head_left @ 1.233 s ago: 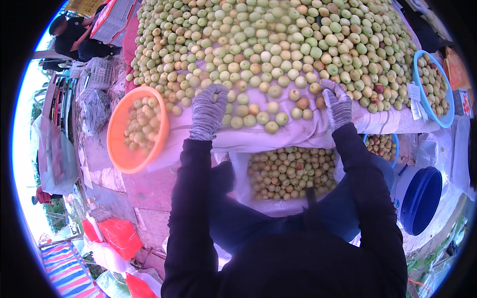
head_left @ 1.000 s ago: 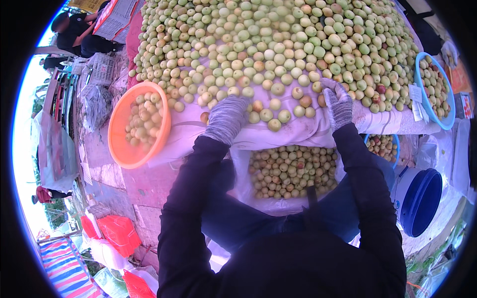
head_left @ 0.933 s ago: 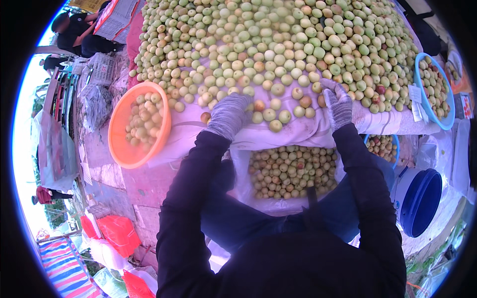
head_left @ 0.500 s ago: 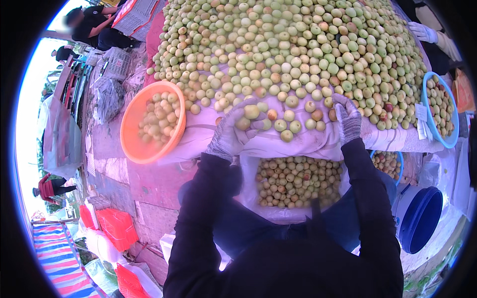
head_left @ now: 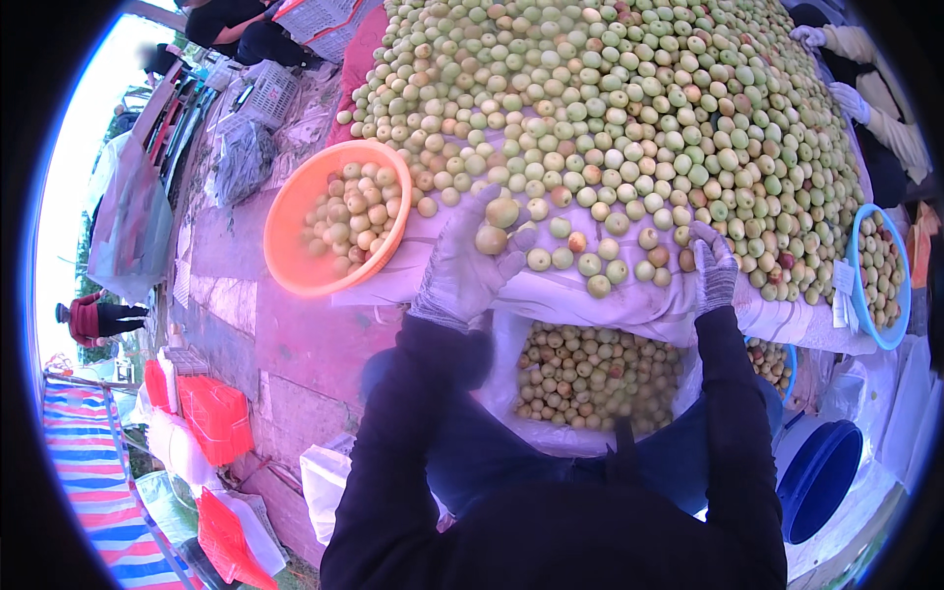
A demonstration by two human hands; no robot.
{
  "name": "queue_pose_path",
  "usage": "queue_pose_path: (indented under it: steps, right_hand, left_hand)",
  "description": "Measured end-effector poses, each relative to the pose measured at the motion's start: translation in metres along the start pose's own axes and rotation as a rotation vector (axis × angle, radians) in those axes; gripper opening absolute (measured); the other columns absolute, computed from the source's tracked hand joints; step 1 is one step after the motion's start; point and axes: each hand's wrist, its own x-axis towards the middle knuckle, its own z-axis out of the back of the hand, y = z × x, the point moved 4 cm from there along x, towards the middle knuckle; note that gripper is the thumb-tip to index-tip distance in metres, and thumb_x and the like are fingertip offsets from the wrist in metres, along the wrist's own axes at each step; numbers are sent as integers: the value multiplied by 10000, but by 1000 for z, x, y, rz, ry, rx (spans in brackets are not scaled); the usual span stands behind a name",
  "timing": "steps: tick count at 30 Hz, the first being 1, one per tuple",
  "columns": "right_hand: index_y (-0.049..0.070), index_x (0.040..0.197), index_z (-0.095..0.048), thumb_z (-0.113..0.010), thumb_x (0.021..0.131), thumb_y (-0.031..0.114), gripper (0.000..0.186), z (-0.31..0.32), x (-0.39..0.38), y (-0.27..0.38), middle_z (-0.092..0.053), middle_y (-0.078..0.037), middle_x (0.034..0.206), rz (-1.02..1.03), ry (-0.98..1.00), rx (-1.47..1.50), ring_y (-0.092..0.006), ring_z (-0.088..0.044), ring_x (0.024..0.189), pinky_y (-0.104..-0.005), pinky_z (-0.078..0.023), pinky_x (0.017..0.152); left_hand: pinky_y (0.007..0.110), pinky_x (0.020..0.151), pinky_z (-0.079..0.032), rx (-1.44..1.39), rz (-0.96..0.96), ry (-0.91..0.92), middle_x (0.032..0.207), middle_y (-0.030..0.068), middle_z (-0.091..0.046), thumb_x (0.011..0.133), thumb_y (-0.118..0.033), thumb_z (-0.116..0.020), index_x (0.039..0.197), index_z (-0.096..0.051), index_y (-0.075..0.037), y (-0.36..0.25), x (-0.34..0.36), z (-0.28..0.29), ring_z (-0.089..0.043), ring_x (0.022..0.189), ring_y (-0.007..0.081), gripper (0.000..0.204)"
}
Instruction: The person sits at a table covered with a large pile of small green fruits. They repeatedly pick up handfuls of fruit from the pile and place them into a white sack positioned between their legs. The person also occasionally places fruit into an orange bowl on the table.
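A large heap of small, round, yellow-green fruits (head_left: pixel 629 118), some blushed red, covers a cloth-draped surface before me. My left hand (head_left: pixel 457 264), in a pale glove with a dark-stained palm, is turned up and cradles two fruits (head_left: pixel 492 239) by its fingers and thumb. At the heap's near edge, my gloved right hand (head_left: pixel 718 270) has loosely curved fingers beside a reddish fruit (head_left: pixel 686 260); no fruit shows inside it. Several loose fruits (head_left: pixel 598 285) lie on the pale cloth (head_left: pixel 629 307) between my hands.
An orange basin (head_left: pixel 285 236) of fruit stands left; a blue basin (head_left: pixel 857 280) of fruit stands right. A lined container of fruit (head_left: pixel 595 379) sits between my knees, beside a blue bucket (head_left: pixel 821 482). A co-worker's gloved hand (head_left: pixel 851 101) is at the heap's right side.
My view has shifted, so the heap and basins appear lower and farther right. My left hand still holds two fruits, its palm turned more into view. The co-worker's second glove has come into view.
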Motion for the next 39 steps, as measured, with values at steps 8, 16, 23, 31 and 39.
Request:
queue_pose_path:
  steps: [8,16,23,31,39]
  right_hand:
    - [-28,1113,-539,-475,858,33,270,3,2,-5,-573,-70,1033,9,16,-41,-128,-528,949,-256,-414,868]
    - [-27,1107,-544,-476,854,21,266,1,3,-2,-567,-75,1043,17,15,-129,-136,-525,966,-265,-406,885]
    - [2,1205,-469,-632,756,56,482,-12,-6,0,-484,-185,1213,264,77,-649,-299,-481,1127,-362,-391,951]
    - [48,1146,-552,-656,748,209,441,-31,-12,21,-598,-138,1068,388,170,-677,-293,-556,997,-380,-416,893]
    - [18,1154,-539,-594,797,220,413,-43,-37,28,-606,-167,1030,117,441,-321,-309,-569,973,-389,-422,876]
  left_hand:
    - [272,694,-499,1407,-675,-671,1012,92,-573,833,-47,-547,1103,-546,-24,-134,-32,63,-570,875,171,271]
    - [312,880,-424,1788,-903,-557,1068,109,-591,767,16,-576,1112,-558,-34,-110,-54,59,-555,966,205,349]
    - [299,872,-438,1415,-190,-506,1208,122,-489,717,43,-577,1276,-426,-63,-15,21,94,-534,1011,228,588]
    - [368,937,-416,1789,-234,-126,1174,140,-467,590,-25,-694,1227,-488,-138,50,60,29,-476,1087,311,679]
    - [401,1003,-359,1640,-204,371,1314,195,-370,687,-55,-606,1312,-377,-96,113,41,-24,-372,1222,349,667]
